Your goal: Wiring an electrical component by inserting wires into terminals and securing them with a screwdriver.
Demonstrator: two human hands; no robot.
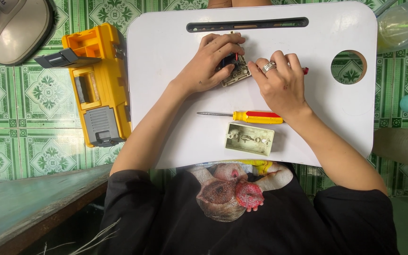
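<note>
On the white lap tray (166, 118), the left hand (208, 63) curls its fingers around a small switch plate (236, 75), pinning it near the tray's middle. The right hand (279, 82), ring on one finger, closes on a red-handled tool (305, 71) just beside the plate. A yellow screwdriver (246, 116) and a beige mounting box (250, 138) lie nearer the body; a yellow toolbox (97, 85) sits on the tiled floor.

No packages, labels, signs or screens in view — none at all.

White lap table (166, 94), yellow/red screwdriver (256, 116), yellow/grey toolbox (97, 85), green patterned floor tiles (15, 94), beige box (250, 138).
</note>
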